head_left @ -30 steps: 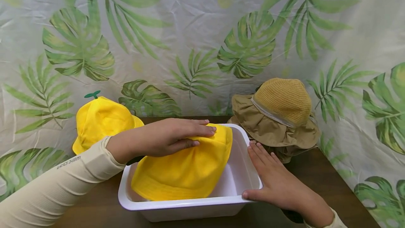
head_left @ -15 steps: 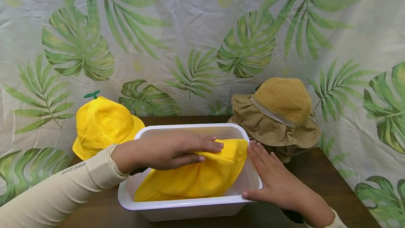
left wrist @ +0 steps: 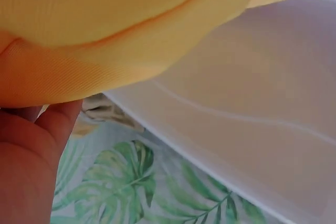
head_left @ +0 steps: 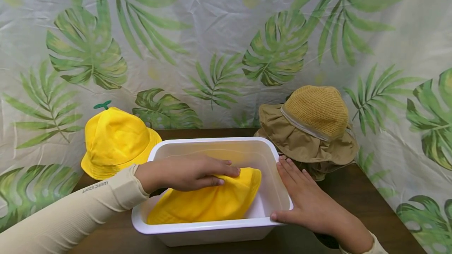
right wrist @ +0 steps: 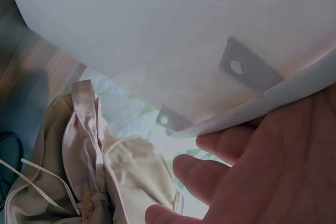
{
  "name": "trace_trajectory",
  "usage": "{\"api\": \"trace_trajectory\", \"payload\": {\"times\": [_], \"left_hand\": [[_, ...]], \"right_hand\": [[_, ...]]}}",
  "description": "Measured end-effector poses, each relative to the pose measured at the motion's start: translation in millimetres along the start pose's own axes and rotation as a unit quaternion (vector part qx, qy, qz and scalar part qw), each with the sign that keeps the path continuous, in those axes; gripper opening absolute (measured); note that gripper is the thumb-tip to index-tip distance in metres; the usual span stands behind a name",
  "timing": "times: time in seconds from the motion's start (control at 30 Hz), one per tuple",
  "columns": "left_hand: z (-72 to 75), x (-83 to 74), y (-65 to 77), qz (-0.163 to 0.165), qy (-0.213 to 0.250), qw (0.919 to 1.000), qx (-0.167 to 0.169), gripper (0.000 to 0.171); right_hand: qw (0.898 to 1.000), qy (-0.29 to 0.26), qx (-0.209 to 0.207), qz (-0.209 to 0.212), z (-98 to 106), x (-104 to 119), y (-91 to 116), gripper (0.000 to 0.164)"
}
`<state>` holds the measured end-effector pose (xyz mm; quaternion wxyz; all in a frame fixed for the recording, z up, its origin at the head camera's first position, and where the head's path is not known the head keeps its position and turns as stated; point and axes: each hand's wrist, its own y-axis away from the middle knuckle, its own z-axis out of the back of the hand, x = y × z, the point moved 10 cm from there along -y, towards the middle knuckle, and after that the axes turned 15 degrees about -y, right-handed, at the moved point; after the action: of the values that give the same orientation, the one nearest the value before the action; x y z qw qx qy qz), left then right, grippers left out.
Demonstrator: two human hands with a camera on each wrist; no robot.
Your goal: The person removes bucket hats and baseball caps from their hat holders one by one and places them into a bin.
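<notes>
A yellow bucket hat lies on its side, partly flattened, in a white plastic bin. My left hand holds it from above by the crown, thumb on the near side; its grip is partly hidden. In the left wrist view, yellow cloth hangs close above the fingers. My right hand rests on the bin's right rim, fingers stretched along the side and thumb on the front corner. From the right wrist view, its fingers touch the outside of the rim near the bin's small holed tabs.
Left of the bin stands another yellow hat with a green sprout on top. Behind the right hand, a straw-coloured knitted hat sits on tan cloth hats. A leaf-print sheet hangs behind the dark wooden table.
My left hand has brought the yellow hat lower into the bin, first shifting right, then slightly back left. The right hand stays on the rim.
</notes>
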<state>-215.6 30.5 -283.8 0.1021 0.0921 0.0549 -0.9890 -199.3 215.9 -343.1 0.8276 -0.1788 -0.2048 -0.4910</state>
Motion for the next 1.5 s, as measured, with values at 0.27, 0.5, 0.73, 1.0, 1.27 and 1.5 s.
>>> {"api": "trace_trajectory", "payload": {"times": [0.27, 0.5, 0.73, 1.0, 1.27, 1.5], "left_hand": [[-23.6, 10.0, -6.8, 0.011, 0.014, 0.9984, 0.054, 0.041], [-41.8, 18.0, -6.0, 0.028, 0.028, 0.9956, 0.084, 0.041], [-46.6, 27.3, -1.5, 0.055, 0.019, 0.9944, 0.089, 0.044], [-34.3, 30.3, 0.1, 0.063, 0.004, 0.9958, 0.066, 0.049], [-22.4, 37.5, 8.3, 0.092, -0.001, 0.9947, 0.047, 0.052], [-5.3, 44.5, 18.8, 0.128, -0.035, 0.9906, 0.032, 0.054]], "right_hand": [[1.000, -0.003, 0.001, -0.005, 0, 0, 1, 0.112], [1.000, -0.003, 0.003, -0.008, 0, -1, 0, 0.113], [1.000, -0.004, 0.003, -0.008, 0, -1, 0, 0.113], [1.000, -0.013, 0.002, -0.010, 0, -1, 1, 0.112], [1.000, -0.012, -0.001, -0.003, 1, 1, 1, 0.112], [1.000, 0.001, 0.004, -0.008, 0, 1, 1, 0.113]]}}
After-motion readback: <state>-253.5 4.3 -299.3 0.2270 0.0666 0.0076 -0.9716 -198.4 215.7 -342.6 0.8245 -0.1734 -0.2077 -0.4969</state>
